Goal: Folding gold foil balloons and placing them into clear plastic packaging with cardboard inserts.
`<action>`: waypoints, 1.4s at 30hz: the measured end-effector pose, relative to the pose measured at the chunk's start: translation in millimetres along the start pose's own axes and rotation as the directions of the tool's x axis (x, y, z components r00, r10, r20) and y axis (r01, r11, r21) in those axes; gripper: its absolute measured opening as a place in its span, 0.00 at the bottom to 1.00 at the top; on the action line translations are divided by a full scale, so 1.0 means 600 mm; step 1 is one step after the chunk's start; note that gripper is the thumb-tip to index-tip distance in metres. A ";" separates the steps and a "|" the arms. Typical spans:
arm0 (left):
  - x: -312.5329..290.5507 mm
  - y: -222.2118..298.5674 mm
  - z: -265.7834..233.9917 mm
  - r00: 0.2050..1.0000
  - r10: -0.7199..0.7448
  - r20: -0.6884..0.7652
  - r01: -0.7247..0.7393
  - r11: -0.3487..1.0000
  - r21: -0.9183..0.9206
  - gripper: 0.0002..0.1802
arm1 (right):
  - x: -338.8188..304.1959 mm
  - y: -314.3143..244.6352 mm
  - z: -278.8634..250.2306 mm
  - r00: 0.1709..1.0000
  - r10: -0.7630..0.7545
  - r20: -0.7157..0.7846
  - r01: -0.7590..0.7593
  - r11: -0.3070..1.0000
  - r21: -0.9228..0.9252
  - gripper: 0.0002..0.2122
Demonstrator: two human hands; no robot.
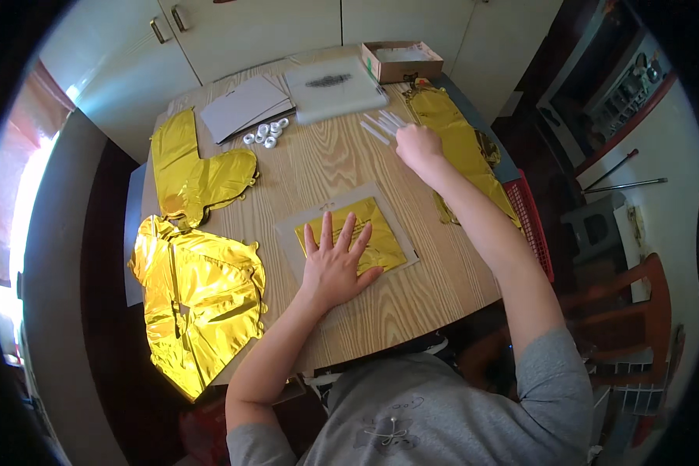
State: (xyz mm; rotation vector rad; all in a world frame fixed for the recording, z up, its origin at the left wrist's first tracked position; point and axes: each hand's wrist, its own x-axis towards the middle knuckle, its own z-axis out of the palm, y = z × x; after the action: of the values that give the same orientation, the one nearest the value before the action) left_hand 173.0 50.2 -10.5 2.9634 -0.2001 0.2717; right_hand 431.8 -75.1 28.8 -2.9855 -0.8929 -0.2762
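Gold foil packet [363, 231] lay flat under the spread, open left hand [335, 263] on the table [326, 159]. The right hand [417, 145] was closed on white straws [384, 126].

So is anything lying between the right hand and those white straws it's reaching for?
Nothing visible does. The right hand is already at the white straws, fingers on or just over their near ends; contact is unclear. The clear bag and cardboard box lie beyond them. The left hand presses flat on the folded gold foil.
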 end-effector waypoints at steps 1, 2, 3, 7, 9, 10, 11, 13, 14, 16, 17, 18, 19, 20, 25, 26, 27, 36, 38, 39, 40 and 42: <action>-0.002 -0.004 0.001 1.000 -0.012 -0.005 0.012 1.000 0.007 0.42 | -0.026 -0.008 -0.022 1.000 -0.020 0.000 0.020 0.997 0.068 0.07; -0.003 -0.002 0.003 1.000 -0.017 -0.009 0.017 1.000 0.004 0.43 | -0.063 -0.012 -0.047 0.999 -0.032 0.004 0.032 0.991 0.128 0.07; -0.003 -0.002 0.005 1.000 -0.015 -0.007 0.015 1.000 -0.001 0.43 | -0.104 -0.008 -0.061 0.993 -0.114 0.017 0.103 0.946 0.309 0.05; -0.002 0.002 0.005 1.000 0.004 0.010 -0.004 0.999 -0.033 0.50 | -0.297 0.004 -0.117 0.978 -0.198 0.073 0.098 0.735 0.671 0.04; 0.000 0.002 -0.003 0.999 0.001 0.034 0.000 0.999 -0.034 0.53 | -0.364 0.004 -0.117 0.982 -0.164 0.094 0.051 0.710 0.703 0.05; -0.001 -0.001 0.002 1.000 0.006 0.021 -0.005 0.999 -0.054 0.55 | -0.390 0.003 -0.114 0.981 -0.148 0.129 0.010 0.697 0.717 0.06; -0.002 -0.001 0.002 1.000 0.007 0.020 -0.006 0.998 -0.067 0.54 | -0.413 0.001 -0.113 0.979 -0.126 0.162 -0.033 0.684 0.729 0.07; -0.002 -0.002 -0.004 1.000 0.004 0.016 -0.003 0.996 -0.085 0.54 | -0.445 -0.006 -0.096 0.987 -0.119 0.109 0.001 0.680 0.733 0.09; -0.002 -0.001 -0.009 1.000 0.002 0.009 -0.001 0.993 -0.118 0.54 | -0.455 -0.012 -0.090 0.990 -0.114 0.080 0.018 0.677 0.736 0.10; -0.004 0.002 -0.021 0.999 0.039 -0.022 -0.041 0.993 -0.106 0.51 | -0.468 -0.025 -0.087 0.991 -0.081 0.107 -0.027 0.663 0.748 0.13; -0.005 0.003 -0.024 0.998 0.059 -0.039 -0.062 0.993 -0.100 0.49 | -0.472 -0.032 -0.087 0.991 -0.063 0.119 -0.048 0.657 0.753 0.14; -0.004 0.000 -0.024 0.991 0.127 -0.033 -0.130 0.984 -0.124 0.46 | -0.475 -0.038 -0.086 0.991 -0.073 0.113 -0.036 0.663 0.747 0.17; -0.002 -0.005 -0.024 0.981 0.194 -0.029 -0.196 0.969 -0.148 0.42 | -0.478 -0.041 -0.084 0.992 -0.077 0.099 -0.022 0.670 0.742 0.16; 0.000 -0.007 -0.023 0.965 0.260 -0.028 -0.260 0.950 -0.172 0.38 | -0.480 -0.044 -0.078 0.993 -0.082 0.084 -0.006 0.676 0.737 0.16; -0.002 -0.001 -0.013 0.931 0.336 -0.144 -0.363 0.898 -0.249 0.18 | -0.487 -0.049 -0.063 0.996 -0.086 0.035 0.032 0.672 0.740 0.14; -0.002 -0.002 -0.010 0.931 0.331 -0.154 -0.360 0.900 -0.245 0.17 | -0.486 -0.049 -0.062 0.996 -0.088 0.034 0.035 0.673 0.739 0.14; -0.003 -0.003 -0.006 0.931 0.325 -0.165 -0.358 0.902 -0.242 0.16 | -0.485 -0.049 -0.061 0.995 -0.091 0.032 0.038 0.674 0.738 0.14; -0.004 -0.005 -0.004 0.924 0.320 -0.208 -0.370 0.886 -0.281 0.10 | -0.480 -0.056 -0.055 0.996 -0.095 0.000 0.072 0.758 0.649 0.13; -0.003 -0.005 -0.004 0.925 0.319 -0.206 -0.369 0.884 -0.286 0.09 | -0.475 -0.062 -0.052 0.993 -0.114 -0.030 0.107 0.770 0.629 0.13; -0.003 -0.005 -0.004 0.925 0.319 -0.205 -0.369 0.884 -0.287 0.09 | -0.473 -0.065 -0.050 0.991 -0.124 -0.045 0.125 0.776 0.618 0.13; -0.003 -0.004 -0.003 0.925 0.321 -0.204 -0.370 0.884 -0.286 0.09 | -0.470 -0.069 -0.049 0.989 -0.127 -0.074 0.146 0.784 0.603 0.12; -0.004 -0.004 -0.004 0.925 0.323 -0.202 -0.371 0.884 -0.286 0.08 | -0.466 -0.075 -0.047 0.982 -0.137 -0.129 0.186 0.800 0.571 0.12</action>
State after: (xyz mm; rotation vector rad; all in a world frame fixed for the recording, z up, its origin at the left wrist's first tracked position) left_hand 170.9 53.4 -9.1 2.5559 -0.6926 0.4547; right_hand 172.8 -191.0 6.8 -2.3199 -1.0040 -0.0950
